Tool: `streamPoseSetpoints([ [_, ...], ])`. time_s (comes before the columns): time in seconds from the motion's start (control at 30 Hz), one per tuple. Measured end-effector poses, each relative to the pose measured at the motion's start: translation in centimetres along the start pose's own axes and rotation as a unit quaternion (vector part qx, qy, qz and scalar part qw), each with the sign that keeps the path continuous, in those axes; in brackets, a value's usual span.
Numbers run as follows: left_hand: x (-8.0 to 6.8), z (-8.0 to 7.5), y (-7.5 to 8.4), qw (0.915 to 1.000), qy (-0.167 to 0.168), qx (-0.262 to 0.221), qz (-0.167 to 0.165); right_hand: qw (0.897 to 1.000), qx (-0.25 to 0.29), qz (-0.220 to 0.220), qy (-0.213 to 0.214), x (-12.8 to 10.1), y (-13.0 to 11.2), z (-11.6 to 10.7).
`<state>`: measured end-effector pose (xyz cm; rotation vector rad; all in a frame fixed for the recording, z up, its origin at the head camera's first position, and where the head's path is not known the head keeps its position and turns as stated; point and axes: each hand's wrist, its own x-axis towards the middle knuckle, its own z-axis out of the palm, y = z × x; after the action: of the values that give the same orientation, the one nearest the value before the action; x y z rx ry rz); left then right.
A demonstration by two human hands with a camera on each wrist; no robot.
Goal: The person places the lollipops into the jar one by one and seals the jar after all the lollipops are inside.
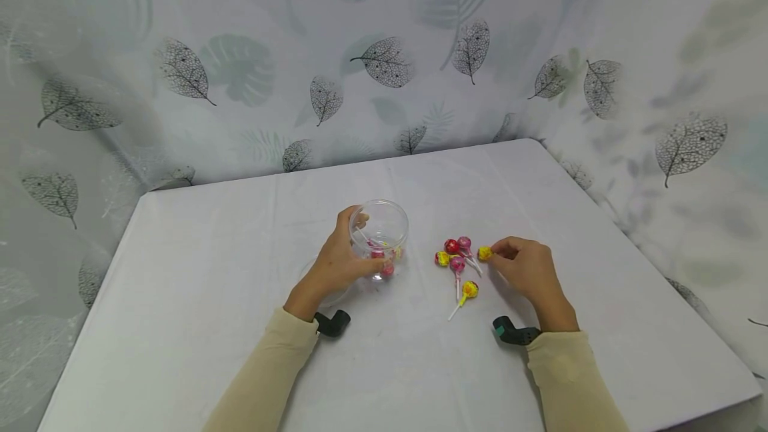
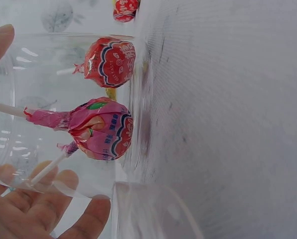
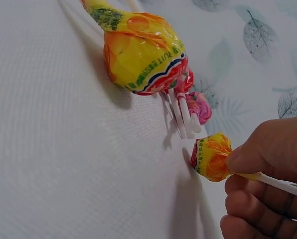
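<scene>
A yellow lollipop [image 1: 485, 253] is in the right hand [image 1: 528, 269], pinched by thumb and finger just below the candy. It is near the middle of the counter [image 1: 180, 285], on the right-edge side of five loose lollipops [image 1: 457, 264]. The pinch is small, so the candy could slip if the shiny wrapper slides. A low swing toward the left edge could bump the others and make them roll.

Past them, the left hand [image 1: 339, 259] grips a clear jar [image 1: 387, 229] with a few lollipops inside. The jar looks upright — but a hard knock on its rim might tip it. A clear round piece [image 2: 148, 214], maybe a lid, is beside it; the left arm could push that. Leafy cloth [image 1: 384, 105] hangs behind the far edge.
</scene>
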<state>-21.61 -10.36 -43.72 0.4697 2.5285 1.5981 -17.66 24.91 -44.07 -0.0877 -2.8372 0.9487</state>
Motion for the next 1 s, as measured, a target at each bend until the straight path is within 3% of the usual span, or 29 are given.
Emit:
streamPoseSetpoints([
  [0.4, -0.02, 0.0, -0.01, 1.0, 0.001, 0.001, 0.004, 0.998, 0.041, 0.033, 0.029, -0.18, -0.54, -0.02],
  [1.0, -0.03, -0.02, 0.08, 1.0, 0.001, -0.001, 0.001, 0.992, 0.092, 0.001, 0.091, -0.2, -0.39, 0.4],
])
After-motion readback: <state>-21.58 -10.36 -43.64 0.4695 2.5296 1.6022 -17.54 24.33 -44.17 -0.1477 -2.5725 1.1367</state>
